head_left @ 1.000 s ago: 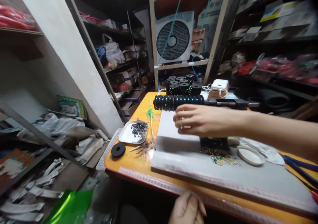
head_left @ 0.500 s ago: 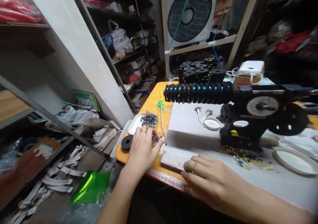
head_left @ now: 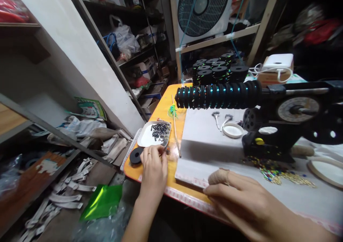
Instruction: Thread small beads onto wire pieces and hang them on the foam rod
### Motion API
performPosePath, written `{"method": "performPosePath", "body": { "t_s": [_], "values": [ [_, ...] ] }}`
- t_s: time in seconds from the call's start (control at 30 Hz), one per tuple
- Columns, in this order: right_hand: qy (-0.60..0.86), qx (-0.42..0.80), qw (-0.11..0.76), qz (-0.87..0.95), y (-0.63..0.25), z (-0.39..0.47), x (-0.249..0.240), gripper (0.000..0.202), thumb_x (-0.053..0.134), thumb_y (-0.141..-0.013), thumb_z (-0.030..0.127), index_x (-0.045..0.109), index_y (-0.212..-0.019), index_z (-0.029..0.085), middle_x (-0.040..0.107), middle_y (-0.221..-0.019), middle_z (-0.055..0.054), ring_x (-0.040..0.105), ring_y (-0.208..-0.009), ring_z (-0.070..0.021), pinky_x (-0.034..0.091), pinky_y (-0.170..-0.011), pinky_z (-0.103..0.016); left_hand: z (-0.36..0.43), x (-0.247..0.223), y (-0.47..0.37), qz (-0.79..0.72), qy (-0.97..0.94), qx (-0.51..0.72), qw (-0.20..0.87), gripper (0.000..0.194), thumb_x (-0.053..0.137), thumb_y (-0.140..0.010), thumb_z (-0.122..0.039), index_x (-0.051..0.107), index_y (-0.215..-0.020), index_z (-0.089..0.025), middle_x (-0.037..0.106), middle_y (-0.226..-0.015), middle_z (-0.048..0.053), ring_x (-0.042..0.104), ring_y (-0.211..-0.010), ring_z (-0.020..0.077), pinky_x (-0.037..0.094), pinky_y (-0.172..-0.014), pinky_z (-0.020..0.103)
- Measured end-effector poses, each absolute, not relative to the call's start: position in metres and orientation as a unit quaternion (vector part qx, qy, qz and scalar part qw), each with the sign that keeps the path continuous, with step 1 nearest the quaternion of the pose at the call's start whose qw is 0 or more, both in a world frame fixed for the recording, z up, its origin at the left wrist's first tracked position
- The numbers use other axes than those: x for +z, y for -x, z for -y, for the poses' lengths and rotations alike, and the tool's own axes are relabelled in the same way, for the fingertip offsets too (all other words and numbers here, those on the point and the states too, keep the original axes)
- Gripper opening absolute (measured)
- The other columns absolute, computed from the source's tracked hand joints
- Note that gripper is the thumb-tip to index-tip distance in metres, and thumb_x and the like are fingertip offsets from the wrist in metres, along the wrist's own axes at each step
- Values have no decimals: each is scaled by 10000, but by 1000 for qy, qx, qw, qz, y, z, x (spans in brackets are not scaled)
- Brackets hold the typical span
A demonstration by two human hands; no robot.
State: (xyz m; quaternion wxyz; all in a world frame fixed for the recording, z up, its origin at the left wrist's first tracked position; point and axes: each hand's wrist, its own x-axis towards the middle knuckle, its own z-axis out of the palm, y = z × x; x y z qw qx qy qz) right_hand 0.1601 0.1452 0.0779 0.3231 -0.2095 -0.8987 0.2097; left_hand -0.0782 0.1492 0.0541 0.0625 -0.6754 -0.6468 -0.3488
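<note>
My left hand (head_left: pixel 154 165), with a ring on one finger, is at the near side of a white tray (head_left: pixel 144 139). Its fingertips are pinched together, and whatever may be between them is hidden. Small black tube-like pieces (head_left: pixel 160 130) lie in that tray. Just left of the hand sits a black foam spool (head_left: pixel 136 155). A small orange-and-dark bit (head_left: pixel 167 150) lies beside the fingertips. My right hand (head_left: pixel 241 195) is over the table's front edge, fingers curled together, one wrapped in tan tape. Its fingertips face away, so any held thing is out of sight.
A black machine (head_left: pixel 268 142) carries a row of dark ringed spools (head_left: pixel 217 95). Coloured and gold beads (head_left: pixel 284 176) lie on the grey mat (head_left: pixel 198 163). A thin stick (head_left: pixel 175 131), a small round dish (head_left: pixel 232 130) and stacked foam spools (head_left: pixel 214 72) are also on the table.
The view has shifted slightly. My left hand has drawn back from the tray and its spread fingers have come together. My right hand keeps its curled shape near the mat's front edge.
</note>
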Motion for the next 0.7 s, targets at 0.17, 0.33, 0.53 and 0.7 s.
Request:
{"method": "performPosePath", "body": {
  "t_s": [0.17,0.33,0.53,0.7],
  "values": [
    [242,246,339,875,-161,-145,79,171,511,-916,119,654,-944,209,632,-747,-33,600,-648,-134,466,-560,-234,-131,47,72,556,650,-517,38,198,442,-928,-49,423,-992,-236,532,-1000,56,589,-982,198,521,-873,386],
    [251,272,392,842,-162,-145,78,178,561,-906,127,673,-985,240,647,-706,-3,598,-598,-115,456,-535,-216,-108,50,41,471,531,-692,-128,194,561,-908,-101,490,-1008,-251,496,-989,31,565,-866,149,528,-773,286],
    [290,353,434,776,-162,-148,82,134,599,-909,181,704,-901,263,674,-784,-1,637,-711,-115,494,-623,-201,-91,60,1,406,253,-686,-549,273,769,-790,-341,660,-971,-169,594,-856,30,472,-571,50,415,-541,168],
    [316,396,424,751,-162,-151,84,143,606,-914,223,734,-854,243,676,-769,-10,632,-704,-114,490,-624,-200,-88,55,-14,401,187,-660,-607,274,849,-693,-326,672,-783,-137,604,-762,21,478,-573,59,398,-526,164]
  ]
}}
